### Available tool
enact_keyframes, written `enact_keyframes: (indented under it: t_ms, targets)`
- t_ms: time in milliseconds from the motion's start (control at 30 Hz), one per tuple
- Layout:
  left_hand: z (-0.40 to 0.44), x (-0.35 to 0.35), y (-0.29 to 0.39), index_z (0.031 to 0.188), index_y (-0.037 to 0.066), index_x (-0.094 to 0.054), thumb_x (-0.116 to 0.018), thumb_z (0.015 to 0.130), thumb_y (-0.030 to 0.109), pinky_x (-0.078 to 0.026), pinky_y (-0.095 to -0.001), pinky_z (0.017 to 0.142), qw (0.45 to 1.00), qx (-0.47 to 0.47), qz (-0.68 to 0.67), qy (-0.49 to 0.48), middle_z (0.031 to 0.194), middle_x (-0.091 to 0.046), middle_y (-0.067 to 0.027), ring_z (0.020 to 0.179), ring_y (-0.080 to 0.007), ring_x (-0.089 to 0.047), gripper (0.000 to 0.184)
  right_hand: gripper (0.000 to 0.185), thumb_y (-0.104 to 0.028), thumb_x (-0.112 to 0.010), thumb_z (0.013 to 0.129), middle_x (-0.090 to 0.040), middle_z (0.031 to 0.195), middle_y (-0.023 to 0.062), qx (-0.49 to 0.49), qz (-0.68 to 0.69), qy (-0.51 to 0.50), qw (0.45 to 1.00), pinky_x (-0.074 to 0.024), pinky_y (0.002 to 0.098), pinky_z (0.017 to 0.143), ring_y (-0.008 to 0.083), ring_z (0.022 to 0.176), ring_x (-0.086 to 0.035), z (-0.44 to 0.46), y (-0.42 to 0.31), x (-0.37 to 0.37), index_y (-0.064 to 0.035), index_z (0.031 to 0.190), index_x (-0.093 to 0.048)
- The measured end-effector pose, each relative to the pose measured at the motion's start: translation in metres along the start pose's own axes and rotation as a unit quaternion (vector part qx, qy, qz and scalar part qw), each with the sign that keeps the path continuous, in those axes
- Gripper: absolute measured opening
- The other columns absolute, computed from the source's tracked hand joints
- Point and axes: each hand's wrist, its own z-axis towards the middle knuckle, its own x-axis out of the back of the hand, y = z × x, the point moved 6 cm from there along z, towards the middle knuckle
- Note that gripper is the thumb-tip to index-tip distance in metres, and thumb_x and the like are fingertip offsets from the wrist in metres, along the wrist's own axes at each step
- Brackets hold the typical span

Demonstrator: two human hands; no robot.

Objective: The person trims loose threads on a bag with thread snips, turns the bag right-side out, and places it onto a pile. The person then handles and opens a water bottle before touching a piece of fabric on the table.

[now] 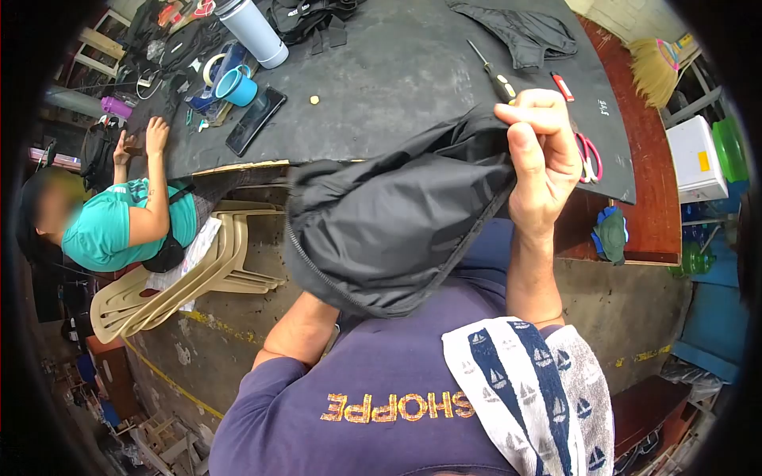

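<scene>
A black fabric bag piece with a zipper along its curved edge point(397, 230) hangs in front of my chest, above the near edge of the dark table. My right hand point(544, 155) pinches its upper right corner between thumb and fingers. My left forearm point(302, 329) reaches up behind the lower left of the fabric, and the left hand itself is hidden by it. Just beyond my right hand lie a screwdriver-like tool with a dark handle point(500, 83), a small red item point(562, 86) and pink-handled scissors point(589, 157).
On the black tabletop point(381, 71) are a phone point(255, 121), a blue mug point(236, 86), a tumbler point(252, 33) and another black fabric piece point(524, 36). A co-worker in a green shirt point(119, 218) sits at left beside stacked beige chairs point(214, 278). A broom point(655, 71) stands right.
</scene>
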Motion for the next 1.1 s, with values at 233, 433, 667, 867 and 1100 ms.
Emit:
enact_keyframes:
  t_ms: [233,433,667,867,1100]
  targets:
    - [0.001,0.021,0.031,0.171,0.011,-0.030,-0.060,0.110,0.039,-0.018,-0.0423,0.135,0.983,0.040,0.178,0.016,0.174,-0.036,-0.0093,0.161,-0.0269,-0.031,0.073,0.029,-0.011,-0.077,0.099,-0.061,0.115,0.0087,0.002,0.073,0.014,0.997,-0.0468,0.0280,0.099,0.0159,0.107,-0.056,0.006,-0.014,-0.015,0.0062,0.121,-0.072]
    - [-0.004,-0.009,-0.020,0.170,0.011,-0.031,-0.059,0.108,0.047,-0.019,-0.0429,0.135,0.975,0.139,-0.176,0.004,0.174,-0.035,-0.0098,0.161,-0.0277,-0.030,0.078,0.042,-0.022,-0.071,0.104,-0.062,0.119,0.0104,0.007,0.060,-0.015,0.998,-0.0458,0.0307,0.102,0.0181,0.108,-0.056,0.007,-0.016,-0.013,0.0090,0.132,-0.069]
    - [0.060,0.025,0.046,0.166,0.009,-0.040,-0.063,0.109,0.031,-0.026,-0.0433,0.132,0.915,0.154,-0.366,0.075,0.165,-0.050,-0.0131,0.156,-0.0308,-0.042,0.066,0.039,-0.020,-0.064,0.108,-0.062,0.132,0.0121,0.035,-0.035,-0.034,0.998,-0.0463,0.0311,0.101,0.0169,0.111,-0.056,0.015,-0.003,-0.011,0.0060,0.136,-0.069]
    - [0.051,0.032,0.080,0.166,0.010,-0.041,-0.069,0.104,0.033,-0.029,-0.0437,0.130,0.993,0.030,0.118,-0.004,0.164,-0.050,-0.0143,0.154,-0.0326,-0.042,0.071,0.030,-0.008,-0.065,0.106,-0.062,0.131,0.0099,-0.047,0.066,-0.021,0.997,-0.0494,0.0273,0.094,0.0131,0.108,-0.060,0.008,0.003,-0.018,0.0024,0.133,-0.072]
    - [0.054,0.034,0.078,0.165,0.011,-0.043,-0.073,0.101,0.033,-0.032,-0.0452,0.129,0.988,-0.029,0.149,0.016,0.164,-0.050,-0.0148,0.152,-0.0342,-0.045,0.074,0.025,0.003,-0.070,0.102,-0.062,0.127,0.0084,-0.089,0.020,-0.040,0.995,-0.0534,0.0233,0.083,0.0099,0.102,-0.063,0.005,-0.002,-0.024,0.0014,0.126,-0.075]
